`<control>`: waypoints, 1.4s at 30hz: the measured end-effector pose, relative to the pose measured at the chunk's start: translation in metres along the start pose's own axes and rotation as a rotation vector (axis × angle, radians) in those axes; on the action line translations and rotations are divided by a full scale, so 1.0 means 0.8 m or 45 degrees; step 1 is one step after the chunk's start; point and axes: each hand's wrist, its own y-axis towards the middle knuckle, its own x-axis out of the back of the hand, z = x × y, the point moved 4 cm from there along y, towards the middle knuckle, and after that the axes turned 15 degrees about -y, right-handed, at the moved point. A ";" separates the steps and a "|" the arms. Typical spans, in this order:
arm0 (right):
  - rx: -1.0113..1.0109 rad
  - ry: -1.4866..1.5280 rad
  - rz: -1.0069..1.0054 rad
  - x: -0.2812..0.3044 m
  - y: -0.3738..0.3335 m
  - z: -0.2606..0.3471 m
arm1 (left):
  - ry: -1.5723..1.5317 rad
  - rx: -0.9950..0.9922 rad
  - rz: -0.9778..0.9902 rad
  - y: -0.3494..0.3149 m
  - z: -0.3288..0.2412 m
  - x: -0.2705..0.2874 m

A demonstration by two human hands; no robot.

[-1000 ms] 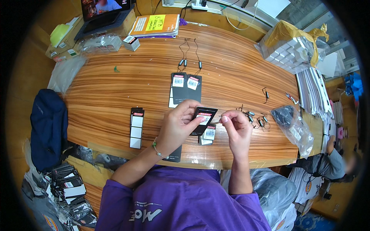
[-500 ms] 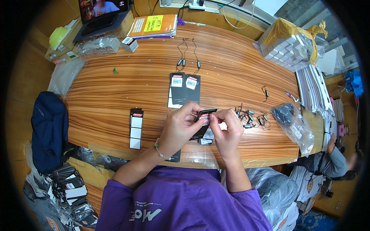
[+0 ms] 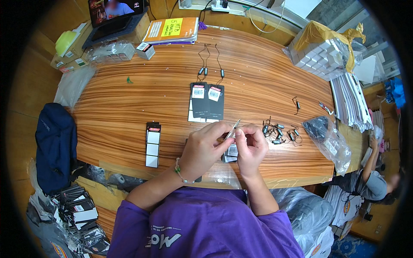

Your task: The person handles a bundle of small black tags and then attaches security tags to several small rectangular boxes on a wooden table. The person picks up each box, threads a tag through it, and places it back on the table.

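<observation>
- At near edge of striped oval wooden table (image 3: 129, 107): left hand (image 3: 202, 148) and right hand (image 3: 249, 144) together, fingertips pinched on one thin black card hang tag (image 3: 234, 128), seen edge-on; tag face unreadable.
- Under hands: small stack of black-and-white tags (image 3: 231, 152), mostly hidden by fingers.
- Just right of right hand: loose cluster of black string fasteners (image 3: 279, 132); single pieces too small to separate.
- Beyond hands, mid-table: two flat black hang tags with cords (image 3: 208, 101), fully visible.
- Left of hands, apart: black strip of white labels (image 3: 152, 138).
- Far right: clear plastic bag with dark contents (image 3: 329, 139); contents indistinct.
</observation>
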 end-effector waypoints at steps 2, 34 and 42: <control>-0.169 0.199 0.044 -0.003 -0.002 -0.005 | 0.061 -0.053 0.018 0.000 -0.001 -0.001; -0.285 0.742 0.130 0.039 0.043 -0.011 | 0.525 -0.684 0.231 -0.003 -0.020 -0.006; -0.225 1.023 0.111 0.071 0.058 0.018 | 0.174 -0.023 0.270 -0.011 -0.004 0.040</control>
